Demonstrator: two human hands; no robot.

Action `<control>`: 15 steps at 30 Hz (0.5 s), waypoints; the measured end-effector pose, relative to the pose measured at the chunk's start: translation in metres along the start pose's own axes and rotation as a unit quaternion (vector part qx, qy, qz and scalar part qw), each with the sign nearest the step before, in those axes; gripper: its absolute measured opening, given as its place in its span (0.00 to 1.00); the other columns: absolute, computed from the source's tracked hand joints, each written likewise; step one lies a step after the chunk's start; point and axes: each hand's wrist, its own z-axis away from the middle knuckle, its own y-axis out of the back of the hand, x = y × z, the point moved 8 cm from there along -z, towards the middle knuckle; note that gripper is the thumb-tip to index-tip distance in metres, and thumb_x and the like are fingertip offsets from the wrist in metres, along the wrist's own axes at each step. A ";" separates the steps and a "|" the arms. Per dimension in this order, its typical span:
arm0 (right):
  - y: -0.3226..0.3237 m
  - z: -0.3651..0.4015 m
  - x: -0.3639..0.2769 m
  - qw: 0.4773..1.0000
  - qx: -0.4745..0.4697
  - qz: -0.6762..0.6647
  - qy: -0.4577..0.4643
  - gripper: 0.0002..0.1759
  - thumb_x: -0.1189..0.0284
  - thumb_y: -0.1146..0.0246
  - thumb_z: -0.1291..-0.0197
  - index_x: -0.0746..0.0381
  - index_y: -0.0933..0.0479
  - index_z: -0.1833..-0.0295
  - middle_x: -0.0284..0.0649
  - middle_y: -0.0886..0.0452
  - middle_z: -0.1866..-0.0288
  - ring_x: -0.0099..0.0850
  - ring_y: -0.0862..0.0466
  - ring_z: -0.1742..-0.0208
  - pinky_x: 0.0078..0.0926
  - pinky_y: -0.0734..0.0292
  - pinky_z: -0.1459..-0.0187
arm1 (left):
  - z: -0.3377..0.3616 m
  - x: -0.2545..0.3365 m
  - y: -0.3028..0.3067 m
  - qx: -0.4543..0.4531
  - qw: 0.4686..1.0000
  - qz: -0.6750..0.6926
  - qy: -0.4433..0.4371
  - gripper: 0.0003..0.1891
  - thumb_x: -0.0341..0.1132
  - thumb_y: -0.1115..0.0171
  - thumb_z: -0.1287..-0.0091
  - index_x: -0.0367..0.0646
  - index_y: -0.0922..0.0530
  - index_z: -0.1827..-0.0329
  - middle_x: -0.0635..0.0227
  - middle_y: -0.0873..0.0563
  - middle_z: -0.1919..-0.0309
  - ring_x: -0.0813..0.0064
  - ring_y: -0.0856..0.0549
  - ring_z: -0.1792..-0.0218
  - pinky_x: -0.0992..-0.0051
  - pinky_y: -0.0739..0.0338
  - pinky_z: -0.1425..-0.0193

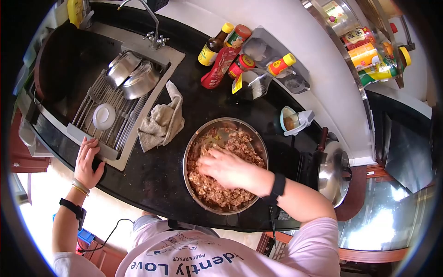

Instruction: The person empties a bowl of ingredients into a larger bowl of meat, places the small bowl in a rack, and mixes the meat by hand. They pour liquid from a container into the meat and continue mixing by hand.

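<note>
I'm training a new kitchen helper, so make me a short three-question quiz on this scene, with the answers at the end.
1. Which hand is in the metal bowl?
2. True or false: the cloth lies on the counter between the sink and the bowl.
3. Name two kinds of thing on the rack over the sink.

Key:
1. The right hand, its fingers in the minced mixture; the left hand is at the sink's near edge.
2. True.
3. Metal pots and a round white item.
</note>
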 end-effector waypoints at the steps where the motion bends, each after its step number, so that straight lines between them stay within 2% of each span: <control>1: 0.004 0.012 -0.002 1.000 -0.015 -0.017 -0.009 0.24 0.77 0.38 0.48 0.53 0.24 0.42 0.43 0.33 0.30 0.48 0.34 0.29 0.43 0.32 0.33 | 0.000 -0.001 0.001 0.002 1.000 0.000 0.000 0.20 0.22 0.38 0.55 0.34 0.27 0.56 0.50 0.22 0.48 0.47 0.27 0.37 0.48 0.44 0.24; 4: 0.017 0.034 0.032 0.996 -0.045 -0.057 -0.042 0.25 0.78 0.38 0.48 0.52 0.24 0.42 0.44 0.36 0.27 0.45 0.35 0.27 0.39 0.32 0.32 | 0.001 -0.002 0.000 0.003 1.000 0.007 0.000 0.20 0.22 0.37 0.55 0.34 0.27 0.56 0.50 0.22 0.48 0.47 0.27 0.38 0.48 0.45 0.24; 5: 0.011 0.030 0.057 0.983 -0.008 -0.181 -0.039 0.24 0.78 0.37 0.46 0.52 0.24 0.42 0.46 0.37 0.29 0.42 0.32 0.29 0.36 0.32 0.33 | 0.001 -0.002 -0.001 0.004 1.000 0.008 -0.002 0.20 0.22 0.37 0.55 0.35 0.27 0.56 0.50 0.22 0.48 0.47 0.27 0.38 0.48 0.45 0.24; 6: 0.016 0.024 0.075 0.950 -0.001 -0.297 -0.101 0.22 0.77 0.36 0.45 0.54 0.23 0.43 0.47 0.32 0.35 0.43 0.29 0.33 0.34 0.30 0.36 | 0.001 -0.002 -0.001 0.003 1.000 0.008 -0.006 0.20 0.22 0.37 0.55 0.35 0.27 0.56 0.50 0.22 0.48 0.47 0.27 0.38 0.48 0.45 0.24; 8: 0.016 0.006 0.103 0.944 0.098 -0.275 -0.152 0.17 0.70 0.35 0.43 0.56 0.22 0.47 0.46 0.26 0.45 0.44 0.26 0.40 0.38 0.28 0.40 | 0.000 -0.001 0.000 0.003 1.000 0.008 -0.008 0.20 0.22 0.37 0.55 0.35 0.27 0.56 0.50 0.22 0.48 0.47 0.27 0.38 0.48 0.45 0.24; 9: 0.016 -0.006 0.097 0.944 0.098 -0.277 -0.151 0.17 0.70 0.35 0.43 0.56 0.22 0.47 0.46 0.26 0.45 0.44 0.26 0.40 0.38 0.28 0.40 | 0.001 -0.001 0.001 0.005 1.000 0.010 -0.009 0.20 0.22 0.37 0.55 0.35 0.27 0.56 0.50 0.22 0.48 0.47 0.27 0.38 0.48 0.45 0.24; 11: 0.018 -0.035 0.072 0.974 0.058 -0.185 -0.120 0.16 0.63 0.36 0.42 0.55 0.22 0.49 0.45 0.24 0.49 0.46 0.26 0.43 0.39 0.28 0.43 | -0.001 -0.001 0.001 0.006 1.000 0.008 -0.011 0.20 0.23 0.38 0.55 0.35 0.27 0.56 0.51 0.22 0.48 0.47 0.27 0.38 0.48 0.45 0.24; 12: 0.016 -0.039 0.048 0.978 0.054 -0.187 -0.079 0.18 0.56 0.38 0.42 0.53 0.20 0.50 0.43 0.23 0.51 0.45 0.26 0.44 0.45 0.30 0.43 | 0.000 0.000 0.001 0.008 1.000 0.009 -0.014 0.20 0.23 0.38 0.55 0.36 0.27 0.56 0.51 0.22 0.48 0.47 0.27 0.38 0.48 0.45 0.24; 15: 0.011 -0.021 -0.013 0.995 -0.011 -0.098 -0.022 0.14 0.57 0.35 0.48 0.49 0.18 0.58 0.36 0.23 0.52 0.38 0.28 0.40 0.60 0.35 0.43 | 0.000 0.000 0.000 0.004 1.000 0.004 -0.011 0.20 0.23 0.38 0.54 0.35 0.27 0.55 0.51 0.22 0.48 0.48 0.27 0.38 0.48 0.45 0.23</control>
